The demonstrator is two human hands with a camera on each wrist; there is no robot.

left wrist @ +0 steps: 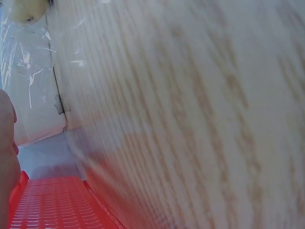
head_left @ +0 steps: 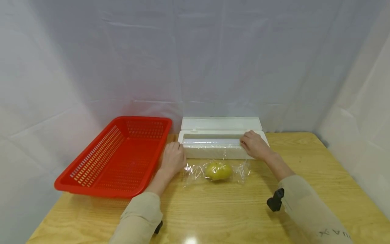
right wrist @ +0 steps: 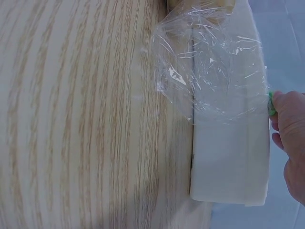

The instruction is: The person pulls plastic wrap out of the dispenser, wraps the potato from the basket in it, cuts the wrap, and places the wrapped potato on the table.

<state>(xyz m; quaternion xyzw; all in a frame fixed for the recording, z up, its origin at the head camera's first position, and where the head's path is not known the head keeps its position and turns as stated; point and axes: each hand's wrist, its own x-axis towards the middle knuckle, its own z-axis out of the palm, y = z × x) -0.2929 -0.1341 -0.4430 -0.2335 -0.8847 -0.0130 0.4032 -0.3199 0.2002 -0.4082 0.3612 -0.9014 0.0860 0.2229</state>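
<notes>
A long white cling film box (head_left: 216,152) stands with its lid (head_left: 220,123) raised behind it and a roll (head_left: 213,141) inside. Clear film (right wrist: 209,81) hangs over its front wall and down across a round yellow-green fruit (head_left: 218,170) on the table. My left hand (head_left: 174,156) grips the box at its left front corner, fingers curled; the fingertips are partly hidden. At the right part of the box, my right hand (head_left: 254,145) pinches a small green piece (right wrist: 272,105), which looks like a slide cutter, at the top edge.
Left of the box sits a large red plastic basket (head_left: 152,162) with slotted walls, close beside my left forearm. The wooden table (head_left: 213,210) ends at a white sheet (head_left: 219,67) behind the box, with more sheeting on both sides.
</notes>
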